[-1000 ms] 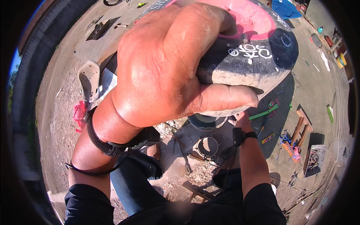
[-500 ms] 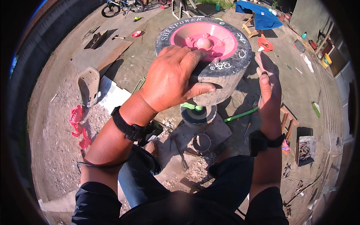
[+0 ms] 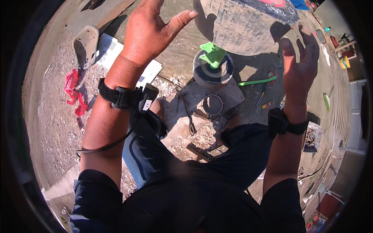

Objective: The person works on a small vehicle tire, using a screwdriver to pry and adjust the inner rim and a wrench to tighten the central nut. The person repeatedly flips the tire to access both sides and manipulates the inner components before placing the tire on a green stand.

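A thick black wheel (image 3: pixel 243 29) stands tilted at the top of the view, its dusty tread facing me and only a sliver of its pink hub (image 3: pixel 279 3) in sight. Beneath it shows a bright green bracket (image 3: pixel 213 56), above a dark round base (image 3: pixel 202 75) on a flat plate. At the wheel's left side is my left hand (image 3: pixel 149 35), thumb stretched toward the tread; whether it touches is unclear, and its fingertips are cut off by the frame. My right hand (image 3: pixel 301 66) is held by the right side, fingers apart and holding nothing.
Between my feet lie a metal ring-shaped piece (image 3: pixel 212 105) and a dark long-handled tool (image 3: pixel 191 126). To the right are a green bar (image 3: pixel 258 81), a screwdriver (image 3: pixel 261 96) and a yellow-red item (image 3: pixel 268 105). A grey clog (image 3: pixel 85 46) and pink pieces (image 3: pixel 72 83) lie left.
My left hand has come off the wheel's top to its left side. The right hand's fingers have spread. The view has tipped downward, and the wheel sits higher and farther right.
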Available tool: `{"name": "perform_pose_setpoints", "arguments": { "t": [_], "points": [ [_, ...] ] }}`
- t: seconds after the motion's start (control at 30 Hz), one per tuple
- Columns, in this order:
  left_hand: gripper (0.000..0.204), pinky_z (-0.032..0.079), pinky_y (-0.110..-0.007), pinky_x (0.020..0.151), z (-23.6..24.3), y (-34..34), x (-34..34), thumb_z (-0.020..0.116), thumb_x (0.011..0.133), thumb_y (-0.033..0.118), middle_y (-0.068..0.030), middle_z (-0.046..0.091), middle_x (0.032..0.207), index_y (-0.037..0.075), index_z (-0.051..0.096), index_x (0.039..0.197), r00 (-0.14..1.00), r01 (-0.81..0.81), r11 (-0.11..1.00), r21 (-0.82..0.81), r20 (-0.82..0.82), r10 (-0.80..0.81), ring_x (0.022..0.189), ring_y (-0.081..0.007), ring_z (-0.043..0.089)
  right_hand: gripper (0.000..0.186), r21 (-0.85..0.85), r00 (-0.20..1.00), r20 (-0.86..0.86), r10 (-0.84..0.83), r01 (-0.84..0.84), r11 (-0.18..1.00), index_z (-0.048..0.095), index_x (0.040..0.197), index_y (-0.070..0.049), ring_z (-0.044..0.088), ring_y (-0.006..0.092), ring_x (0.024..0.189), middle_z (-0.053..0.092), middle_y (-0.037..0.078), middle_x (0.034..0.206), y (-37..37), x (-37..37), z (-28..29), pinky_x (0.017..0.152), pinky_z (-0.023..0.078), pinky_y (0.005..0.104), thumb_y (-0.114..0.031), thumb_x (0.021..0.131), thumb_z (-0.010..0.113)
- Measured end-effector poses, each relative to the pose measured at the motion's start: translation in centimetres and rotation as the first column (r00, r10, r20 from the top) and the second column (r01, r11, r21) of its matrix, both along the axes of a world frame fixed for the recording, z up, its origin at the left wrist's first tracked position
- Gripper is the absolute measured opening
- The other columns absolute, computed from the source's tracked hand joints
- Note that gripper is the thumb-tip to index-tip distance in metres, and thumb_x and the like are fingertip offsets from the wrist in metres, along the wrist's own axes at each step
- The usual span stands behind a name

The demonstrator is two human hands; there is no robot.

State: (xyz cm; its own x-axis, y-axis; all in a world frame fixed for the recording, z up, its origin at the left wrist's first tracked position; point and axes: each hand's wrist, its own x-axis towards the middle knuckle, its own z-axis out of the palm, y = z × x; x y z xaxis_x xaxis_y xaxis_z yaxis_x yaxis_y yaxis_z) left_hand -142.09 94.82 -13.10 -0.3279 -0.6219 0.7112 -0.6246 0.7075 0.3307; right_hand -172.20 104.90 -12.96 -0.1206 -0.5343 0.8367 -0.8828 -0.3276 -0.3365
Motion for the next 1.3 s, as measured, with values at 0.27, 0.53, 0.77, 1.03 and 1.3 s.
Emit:
{"name": "perform_pose_setpoints", "arguments": {
  "t": [0.27,0.53,0.77,1.03,1.3],
  "points": [
    [0.044,0.051,-0.036,0.091,-11.1,-0.4,5.3,0.070,0.093,0.018,-0.0162,0.061,0.120,-0.007,0.053,0.124,0.898,0.093,0.903,0.420,-0.427,0.106,0.108,-0.0249,0.060,0.027,0.731,0.932,0.350,-0.097,-0.207,0.650,0.066,0.108,0.000,0.066,0.0187,0.085,0.070,0.010,0.093,3.0,0.3,-16.1,0.076,0.052,0.0311,-0.019,0.089,0.070],
    [0.043,0.050,-0.030,0.081,-10.7,0.7,8.3,0.063,0.094,0.025,-0.0098,0.068,0.103,-0.006,0.060,0.124,0.755,-0.018,0.765,0.644,-0.493,0.432,0.093,-0.0164,0.064,0.036,0.972,0.971,0.234,0.051,-0.233,-0.030,0.067,0.108,0.002,0.068,0.0349,0.095,0.071,0.020,0.095,6.4,7.1,-32.7,0.085,0.052,0.0408,-0.027,0.087,0.068],
    [0.036,0.050,-0.031,0.085,-9.5,1.3,9.4,0.063,0.095,0.025,-0.0102,0.069,0.109,-0.001,0.062,0.120,0.587,0.025,0.775,0.631,-0.637,0.500,0.099,-0.0186,0.066,0.050,0.952,0.913,0.303,0.272,-0.301,-0.049,0.064,0.118,0.001,0.054,0.0410,0.117,0.059,0.026,0.122,8.4,8.7,-43.3,0.100,0.044,0.0441,-0.029,0.079,0.076],
    [0.040,0.049,-0.030,0.087,-10.1,0.8,11.1,0.065,0.095,0.026,-0.0102,0.068,0.111,-0.001,0.059,0.123,0.527,0.075,0.659,0.749,-0.591,0.611,0.101,-0.0173,0.064,0.064,0.959,0.831,0.254,0.494,-0.150,-0.241,0.057,0.132,0.000,0.041,0.0452,0.133,0.043,0.031,0.143,5.2,12.1,-46.0,0.109,0.039,0.0471,-0.029,0.078,0.076],
    [0.044,0.053,-0.034,0.094,-13.4,0.2,15.3,0.064,0.097,0.033,-0.0151,0.068,0.121,0.002,0.061,0.128,0.741,-0.001,0.676,0.737,-0.454,0.495,0.110,-0.0253,0.067,0.059,0.961,0.620,0.175,0.765,0.062,-0.269,0.063,0.118,0.008,0.048,0.0513,0.121,0.049,0.042,0.125,4.7,12.3,-48.0,0.098,0.048,0.0502,-0.032,0.075,0.070]
  ]
}}
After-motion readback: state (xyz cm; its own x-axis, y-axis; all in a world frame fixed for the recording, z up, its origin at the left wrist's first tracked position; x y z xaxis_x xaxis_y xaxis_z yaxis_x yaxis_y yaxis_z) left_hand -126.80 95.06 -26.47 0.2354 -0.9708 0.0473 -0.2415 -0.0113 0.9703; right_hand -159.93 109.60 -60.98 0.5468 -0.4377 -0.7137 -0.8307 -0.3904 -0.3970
